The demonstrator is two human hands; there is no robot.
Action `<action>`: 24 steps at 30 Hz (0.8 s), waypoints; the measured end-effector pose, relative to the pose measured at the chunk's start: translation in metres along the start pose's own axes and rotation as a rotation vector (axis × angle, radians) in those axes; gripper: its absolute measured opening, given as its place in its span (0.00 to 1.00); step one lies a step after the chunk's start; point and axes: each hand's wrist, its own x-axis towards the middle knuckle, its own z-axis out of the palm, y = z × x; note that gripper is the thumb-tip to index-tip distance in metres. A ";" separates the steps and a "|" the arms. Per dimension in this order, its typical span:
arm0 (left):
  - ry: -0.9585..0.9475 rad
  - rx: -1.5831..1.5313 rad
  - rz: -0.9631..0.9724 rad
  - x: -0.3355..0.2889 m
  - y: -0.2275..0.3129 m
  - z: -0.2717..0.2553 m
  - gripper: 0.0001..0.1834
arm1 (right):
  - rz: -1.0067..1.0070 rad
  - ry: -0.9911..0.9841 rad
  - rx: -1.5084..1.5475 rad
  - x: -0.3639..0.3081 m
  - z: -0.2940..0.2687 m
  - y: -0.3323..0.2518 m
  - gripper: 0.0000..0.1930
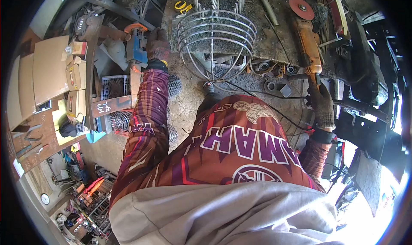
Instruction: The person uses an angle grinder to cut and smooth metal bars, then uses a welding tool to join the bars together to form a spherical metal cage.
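Observation:
My right hand (320,105), in a grey work glove, is closed round the rear end of an angle grinder (308,49) with a worn orange-brown body. Its red disc (301,8) faces up at the far end, over the workbench. My left hand (158,46), in a dark glove, is at the bench's left edge, right beside a blue tool with orange parts (137,45). Its fingers are too dark to make out. Between my hands a cage of bent metal rods (216,27) stands on the bench, its rounded end toward me.
A yellow tape measure (183,6) lies left of the cage. Dark cable (274,107) runs below the bench edge toward my right hand. Cardboard boxes (51,69) and a white plastic basket (115,87) are at the left. A bulky dark machine (365,69) stands on the right.

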 end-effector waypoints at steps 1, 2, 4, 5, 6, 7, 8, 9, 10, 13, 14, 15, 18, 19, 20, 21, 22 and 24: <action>0.027 -0.064 -0.045 -0.003 0.014 -0.003 0.25 | 0.002 0.004 -0.020 0.000 -0.001 -0.001 0.21; 0.053 -0.129 -0.089 -0.006 0.020 -0.003 0.24 | 0.004 0.009 -0.041 0.000 -0.002 -0.002 0.21; 0.082 -0.094 -0.056 -0.004 0.012 -0.008 0.23 | -0.007 0.007 -0.050 -0.005 0.002 -0.007 0.21; 0.096 -0.077 -0.038 -0.004 0.008 -0.009 0.23 | -0.012 0.007 -0.053 -0.007 0.004 -0.009 0.21; 0.106 -0.103 -0.041 -0.005 0.009 -0.009 0.23 | -0.008 0.006 -0.055 -0.007 0.005 -0.008 0.21; 0.115 -0.130 -0.043 -0.006 0.009 -0.008 0.23 | -0.003 0.005 -0.056 -0.006 0.005 -0.007 0.21; 0.124 -0.157 -0.045 -0.006 0.010 -0.007 0.24 | 0.002 0.006 -0.056 -0.006 0.004 -0.006 0.21; 0.109 -0.166 -0.056 -0.006 0.012 -0.006 0.24 | 0.004 0.007 -0.068 -0.006 0.003 -0.006 0.21; 0.094 -0.176 -0.066 -0.005 0.013 -0.008 0.24 | 0.008 0.008 -0.080 -0.005 0.003 -0.005 0.21; 0.094 -0.206 -0.089 -0.006 0.009 -0.009 0.24 | 0.020 0.016 -0.060 -0.005 0.005 -0.009 0.21; 0.102 -0.215 -0.096 -0.007 0.008 -0.008 0.24 | 0.027 0.016 -0.047 -0.005 0.006 -0.011 0.21; 0.084 -0.199 -0.116 -0.006 0.010 -0.009 0.24 | 0.035 0.017 -0.030 -0.005 0.006 -0.010 0.20; 0.047 -0.156 -0.148 -0.005 0.013 -0.011 0.25 | 0.039 0.023 0.014 -0.001 0.004 -0.004 0.20; 0.048 -0.148 -0.139 -0.005 0.013 -0.011 0.25 | 0.042 0.024 0.030 0.000 0.004 -0.003 0.20; 0.048 -0.140 -0.131 -0.005 0.013 -0.012 0.25 | 0.039 0.020 0.030 0.001 0.003 -0.001 0.20; 0.048 -0.130 -0.126 -0.005 0.013 -0.012 0.25 | 0.037 0.016 0.031 0.003 0.003 0.002 0.21; 0.047 -0.121 -0.122 -0.005 0.014 -0.011 0.25 | 0.035 0.013 0.031 0.003 0.002 0.004 0.21; 0.048 -0.131 -0.124 -0.002 0.012 -0.009 0.25 | 0.031 0.001 0.022 0.003 0.000 0.005 0.21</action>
